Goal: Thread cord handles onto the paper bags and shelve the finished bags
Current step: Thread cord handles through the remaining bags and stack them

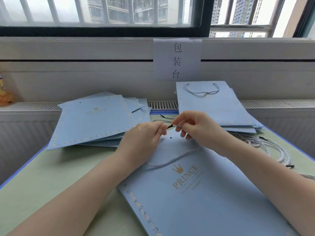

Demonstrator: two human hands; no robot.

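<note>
While one flat blue paper bag [196, 193] lies near on the green table [51, 176], two stacks of the same bags sit farther off: an unthreaded stack [95, 121] at far left, its sheets too overlapped to count, and a stack with cord handles [216, 106] at far right, leaning on the wall. One white twisted cord [173, 159] loops across the near bag's upper part. Both hands meet above the bag's far edge, forearms reaching in from the near corners. With thumb and forefinger the right hand [196, 128] pinches the cord just behind its black tip [169, 127], the other fingers curled loosely. Fingers bent, the left hand [144, 138] grips the bag's top edge beside that tip. A small punched hole [170, 138] shows just below the fingers. Several loose cords [269, 147] tangle at right, beside the right forearm. A paper sign [177, 59] hangs on the far wall under the window [102, 12].
</note>
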